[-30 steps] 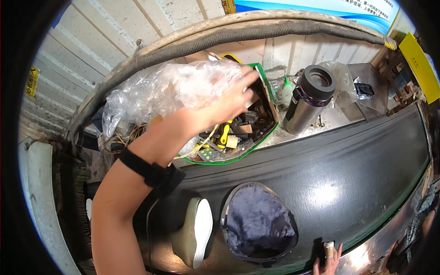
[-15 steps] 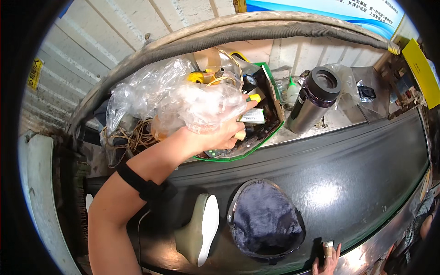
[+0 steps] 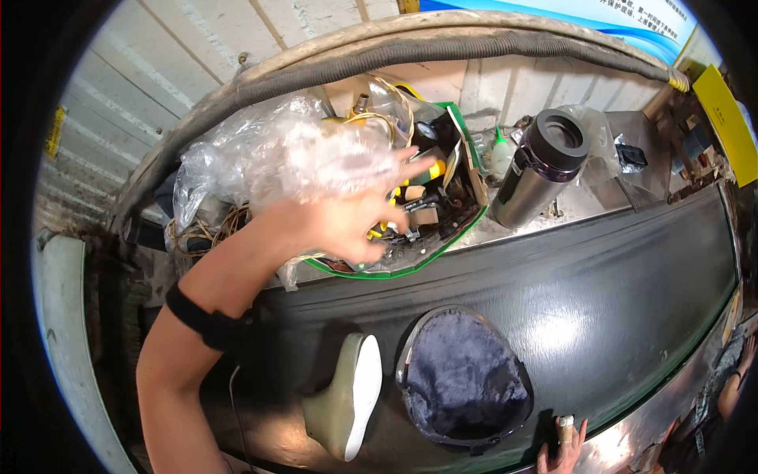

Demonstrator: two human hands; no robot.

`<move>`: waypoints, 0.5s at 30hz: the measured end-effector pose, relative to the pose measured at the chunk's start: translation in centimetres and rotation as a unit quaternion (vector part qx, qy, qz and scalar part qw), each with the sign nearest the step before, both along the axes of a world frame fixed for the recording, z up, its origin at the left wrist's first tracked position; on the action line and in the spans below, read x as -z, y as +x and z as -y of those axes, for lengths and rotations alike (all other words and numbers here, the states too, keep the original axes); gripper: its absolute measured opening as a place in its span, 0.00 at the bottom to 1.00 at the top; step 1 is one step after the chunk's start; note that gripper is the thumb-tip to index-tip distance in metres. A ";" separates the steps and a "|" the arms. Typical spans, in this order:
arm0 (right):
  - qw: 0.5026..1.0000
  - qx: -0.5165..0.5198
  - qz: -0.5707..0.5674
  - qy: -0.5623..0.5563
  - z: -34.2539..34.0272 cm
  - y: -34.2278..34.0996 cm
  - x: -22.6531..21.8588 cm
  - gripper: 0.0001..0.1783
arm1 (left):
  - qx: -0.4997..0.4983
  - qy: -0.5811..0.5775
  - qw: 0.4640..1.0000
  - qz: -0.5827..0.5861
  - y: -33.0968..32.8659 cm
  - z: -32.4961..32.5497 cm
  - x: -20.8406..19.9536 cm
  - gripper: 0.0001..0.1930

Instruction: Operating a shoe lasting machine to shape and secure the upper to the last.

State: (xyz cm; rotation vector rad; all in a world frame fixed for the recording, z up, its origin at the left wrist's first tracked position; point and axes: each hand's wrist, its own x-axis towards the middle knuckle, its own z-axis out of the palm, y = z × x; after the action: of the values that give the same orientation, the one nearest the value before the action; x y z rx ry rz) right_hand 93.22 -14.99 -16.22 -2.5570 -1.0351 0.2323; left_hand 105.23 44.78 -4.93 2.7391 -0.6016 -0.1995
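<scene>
My left hand (image 3: 347, 225) reaches out over a green-rimmed box (image 3: 430, 257) packed with tools and yellow-handled items. Its fingers are spread, one pointing right over the box. Crumpled clear plastic sheeting (image 3: 268, 158) lies against the top of the hand and covers the box's left part; I cannot tell if the fingers pinch it. A black band circles that forearm. Only the fingertips of my right hand (image 3: 564, 446) show at the bottom edge, one wrapped in tape, resting on the rim of the shiny black curved surface (image 3: 632, 276).
A dark steel flask (image 3: 543, 170) stands right of the box, with a small green bottle (image 3: 499, 154) behind it. A pale shoe sole (image 3: 347, 407) and a round opening lined with dark fuzzy fabric (image 3: 466, 379) sit on the black surface. A thick hose (image 3: 474, 49) runs along the wall.
My left hand has drawn back from deep in the box toward me and lower, and its fingers have spread. The plastic has shifted left, uncovering more of the tools.
</scene>
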 end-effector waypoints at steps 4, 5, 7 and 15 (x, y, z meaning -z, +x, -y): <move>1.000 -0.006 -0.002 0.000 -0.6 0.0 -0.4 0.40 | -0.019 0.160 0.985 -0.053 -2.9 0.1 -0.7 0.20; 1.000 -0.005 -0.002 -0.001 -0.7 0.0 -0.5 0.40 | -0.032 0.171 0.983 -0.052 -3.1 0.1 -0.8 0.20; 1.000 -0.003 -0.004 0.004 -0.6 0.0 -0.6 0.40 | -0.036 0.154 0.985 -0.070 -3.0 0.1 -0.6 0.19; 1.000 0.021 -0.013 0.019 0.7 -1.1 2.0 0.40 | -0.122 0.099 0.986 -0.058 -4.1 1.9 0.1 0.07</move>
State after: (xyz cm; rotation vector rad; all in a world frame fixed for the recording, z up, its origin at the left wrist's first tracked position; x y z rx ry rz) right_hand 92.11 -15.65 -18.26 -2.5308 -0.9662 0.2323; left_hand 101.15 42.84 -5.01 2.9341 -0.2209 -0.3745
